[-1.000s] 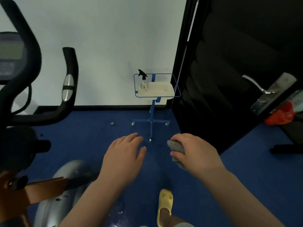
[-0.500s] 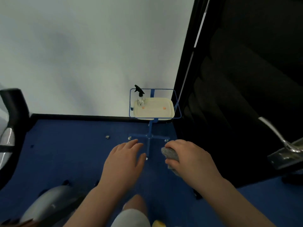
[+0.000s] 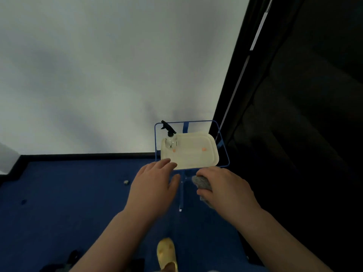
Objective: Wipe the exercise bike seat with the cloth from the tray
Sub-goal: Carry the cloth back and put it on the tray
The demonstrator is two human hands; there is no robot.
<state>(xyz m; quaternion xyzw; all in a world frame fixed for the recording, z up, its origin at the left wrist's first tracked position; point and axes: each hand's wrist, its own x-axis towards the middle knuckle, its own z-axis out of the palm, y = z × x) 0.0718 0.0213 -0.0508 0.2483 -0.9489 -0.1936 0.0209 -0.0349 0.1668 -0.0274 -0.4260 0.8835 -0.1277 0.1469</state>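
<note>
Spray bottle point(image 3: 171, 139) at tray's point(image 3: 196, 160) far-left corner, tray on stand point(image 3: 224, 154) against wall point(image 3: 98, 75).

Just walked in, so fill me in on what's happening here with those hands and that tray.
A person stands facing a cream tray on a blue wire stand by the wall. The right hand grips a bunched grey cloth, just short of the tray's near edge. The left hand is open and empty, fingers reaching toward the tray's near corner. A spray bottle stands at the tray's far left. The bike is out of view.

Bike now out of view, tray point(image 3: 214, 154) nearer, left hand point(image 3: 152, 190) and right hand point(image 3: 225, 190) just short of it
</note>
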